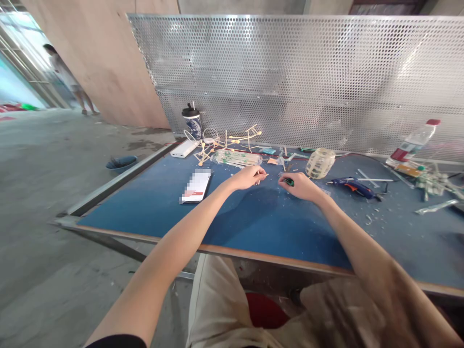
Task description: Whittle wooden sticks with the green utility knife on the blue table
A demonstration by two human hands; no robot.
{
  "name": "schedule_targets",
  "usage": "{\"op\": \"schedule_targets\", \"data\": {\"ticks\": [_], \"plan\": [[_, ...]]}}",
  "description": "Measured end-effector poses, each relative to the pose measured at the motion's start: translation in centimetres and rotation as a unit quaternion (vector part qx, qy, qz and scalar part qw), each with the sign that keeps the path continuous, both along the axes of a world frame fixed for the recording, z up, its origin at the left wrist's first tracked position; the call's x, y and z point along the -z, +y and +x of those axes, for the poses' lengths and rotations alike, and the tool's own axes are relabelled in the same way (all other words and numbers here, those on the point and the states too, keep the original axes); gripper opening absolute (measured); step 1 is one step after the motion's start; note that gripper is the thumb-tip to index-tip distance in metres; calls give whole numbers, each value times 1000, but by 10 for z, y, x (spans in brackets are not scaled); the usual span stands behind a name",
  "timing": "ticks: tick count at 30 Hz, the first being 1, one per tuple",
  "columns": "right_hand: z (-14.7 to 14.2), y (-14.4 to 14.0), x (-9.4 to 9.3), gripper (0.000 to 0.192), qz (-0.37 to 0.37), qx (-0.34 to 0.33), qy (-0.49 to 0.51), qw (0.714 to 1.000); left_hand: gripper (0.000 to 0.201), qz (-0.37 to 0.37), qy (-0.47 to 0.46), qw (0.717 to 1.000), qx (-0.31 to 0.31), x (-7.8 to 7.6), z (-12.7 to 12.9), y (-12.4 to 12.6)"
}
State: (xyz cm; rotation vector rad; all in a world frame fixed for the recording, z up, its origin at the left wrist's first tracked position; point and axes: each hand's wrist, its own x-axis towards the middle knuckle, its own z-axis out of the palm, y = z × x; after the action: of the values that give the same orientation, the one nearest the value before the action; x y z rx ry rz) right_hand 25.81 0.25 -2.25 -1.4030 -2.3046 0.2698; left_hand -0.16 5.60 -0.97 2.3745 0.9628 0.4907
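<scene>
Over the middle of the blue table (152, 203), my left hand (249, 178) is closed in a pinch on a short pale stick (267, 175), whose tip pokes out to the right. A little to the right, my right hand (300, 185) is curled round a small green-handled tool (289, 181); its working end is too small to make out. The two hands are apart. Behind my left hand lies a clear plastic packet of pale sticks (237, 158). Beyond my right hand stands a pale see-through slatted cylinder (320, 163).
A phone (197, 186) and white power bank (184, 148) lie left, near joined stick frames (232, 140) and a lidded cup (192, 121). On the right are a blue glue gun (355, 187), scraps and a bottle (413, 142). Perforated metal sheet (290, 72) stands behind; a person (68, 77) is far left.
</scene>
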Motion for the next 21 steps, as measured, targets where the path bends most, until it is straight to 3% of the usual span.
{"op": "schedule_targets", "data": {"ticks": [3, 7, 12, 17, 21], "plan": [[-9, -5, -3, 29, 27, 6, 15, 999, 33, -20, -61, 997, 40, 11, 14, -5], [-15, -8, -4, 23, 39, 7, 17, 999, 22, -13, -50, 997, 65, 23, 27, -11], [-15, -5, 1, 20, 30, 34, 9, 999, 32, -23, -48, 994, 91, 29, 32, -15], [-14, -5, 1, 18, 19, 26, 14, 999, 42, -65, -67, 994, 56, 29, 34, -16], [-14, -7, -2, 16, 27, 3, 36, 999, 40, -141, -103, 984, 20, 30, 32, -15]]}}
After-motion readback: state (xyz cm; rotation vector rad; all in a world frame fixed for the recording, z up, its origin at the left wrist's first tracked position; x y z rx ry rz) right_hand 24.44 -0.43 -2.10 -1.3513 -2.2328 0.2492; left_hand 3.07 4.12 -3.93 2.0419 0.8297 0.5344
